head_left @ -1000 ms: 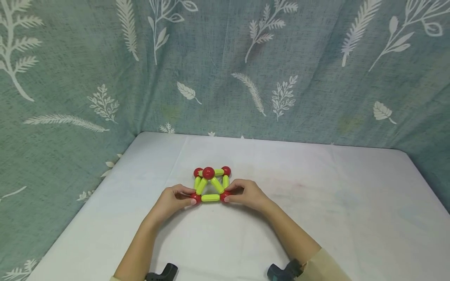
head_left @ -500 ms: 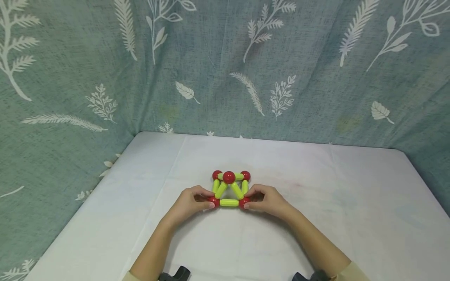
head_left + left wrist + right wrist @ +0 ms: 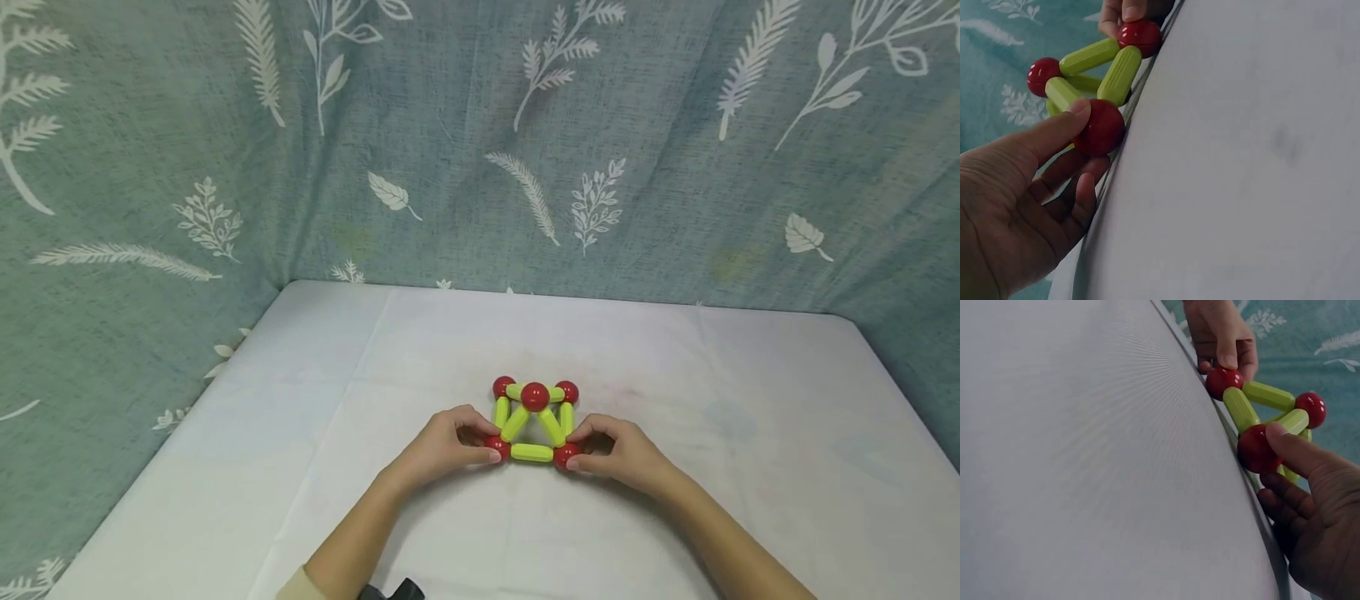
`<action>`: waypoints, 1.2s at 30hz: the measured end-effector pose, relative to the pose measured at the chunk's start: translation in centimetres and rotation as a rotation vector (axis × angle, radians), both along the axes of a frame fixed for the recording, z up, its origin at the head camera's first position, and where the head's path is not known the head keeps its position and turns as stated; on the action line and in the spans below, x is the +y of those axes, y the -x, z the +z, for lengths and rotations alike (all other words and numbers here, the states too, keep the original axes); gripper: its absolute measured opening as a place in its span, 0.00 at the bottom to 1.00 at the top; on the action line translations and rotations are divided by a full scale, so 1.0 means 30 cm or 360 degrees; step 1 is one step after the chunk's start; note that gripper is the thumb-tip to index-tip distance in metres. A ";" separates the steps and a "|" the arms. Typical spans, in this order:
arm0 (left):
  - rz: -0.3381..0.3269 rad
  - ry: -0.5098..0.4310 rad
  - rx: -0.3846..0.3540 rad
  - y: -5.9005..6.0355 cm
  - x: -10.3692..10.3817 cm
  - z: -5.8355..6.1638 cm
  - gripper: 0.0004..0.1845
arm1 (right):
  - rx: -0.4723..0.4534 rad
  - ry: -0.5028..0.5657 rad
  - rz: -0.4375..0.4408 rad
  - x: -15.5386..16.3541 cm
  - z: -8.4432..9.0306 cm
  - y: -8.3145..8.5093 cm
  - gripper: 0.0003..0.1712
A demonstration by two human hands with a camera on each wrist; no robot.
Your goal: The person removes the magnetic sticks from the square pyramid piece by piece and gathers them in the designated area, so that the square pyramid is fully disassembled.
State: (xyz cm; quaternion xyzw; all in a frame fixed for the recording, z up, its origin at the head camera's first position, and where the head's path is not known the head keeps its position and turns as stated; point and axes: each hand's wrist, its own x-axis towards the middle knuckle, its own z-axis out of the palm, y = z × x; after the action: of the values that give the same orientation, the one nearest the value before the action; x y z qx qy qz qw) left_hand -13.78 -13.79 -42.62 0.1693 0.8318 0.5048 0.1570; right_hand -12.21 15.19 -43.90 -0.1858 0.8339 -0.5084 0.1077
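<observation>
Red balls point(image 3: 535, 397): five show in the head view, four at the frame's corners and one at the peak, which looks raised.
Rods point(image 3: 532, 452): yellow-green, joining ball to ball; the far side's middle is hidden behind the peak ball, so one rod or two cannot be told there.
Frame point(image 3: 516, 423): over the white table point(image 3: 637, 358), between the hands, just right of centre in the head view; whether its underside touches the cloth is hard to make out.
Left hand point(image 3: 448, 443): grasping the near left ball point(image 3: 502, 447) between thumb and fingers; its fingertips are partly hidden behind the ball in the left wrist view.
Right hand point(image 3: 626, 454): grasping the near right ball point(image 3: 563, 454) likewise; its lower fingers lie in shadow in the right wrist view.
Wrist views: dim; each cuts off the opposite hand at the top edge and hides part of the frame's far side.
Lower edge, head view: cuts off both forearms, a beige sleeve point(image 3: 302, 585) and a black wrist device point(image 3: 405, 590).
Curtain point(image 3: 450, 167): blue-green, leaf-printed, cropped above.
</observation>
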 end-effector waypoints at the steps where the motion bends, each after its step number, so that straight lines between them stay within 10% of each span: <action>1: -0.0020 -0.0020 -0.0015 -0.004 0.011 0.001 0.15 | -0.0002 -0.0006 -0.0014 0.012 -0.001 -0.010 0.15; 10: -0.0169 -0.0002 -0.0059 -0.042 0.078 0.001 0.16 | -0.0001 -0.0018 -0.0014 0.090 -0.003 -0.085 0.16; 17: -0.0149 -0.0047 0.0196 -0.064 0.136 -0.007 0.13 | 0.0144 0.0043 -0.0054 0.098 0.017 -0.120 0.13; 25: -0.0084 -0.0205 0.0184 -0.069 0.188 -0.013 0.13 | 0.0659 0.0246 -0.0132 0.024 0.122 -0.076 0.25; 36: -0.0173 -0.0281 0.0146 -0.083 0.196 -0.021 0.10 | 0.0741 0.0148 0.0027 -0.017 0.102 -0.028 0.23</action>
State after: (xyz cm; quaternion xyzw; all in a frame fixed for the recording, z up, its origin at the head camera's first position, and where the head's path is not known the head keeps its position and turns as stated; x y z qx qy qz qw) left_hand -11.30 -7.91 -43.25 0.2503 0.7799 0.5586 0.1305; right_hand -11.36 14.68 -40.85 -0.3097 0.8104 -0.4888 -0.0919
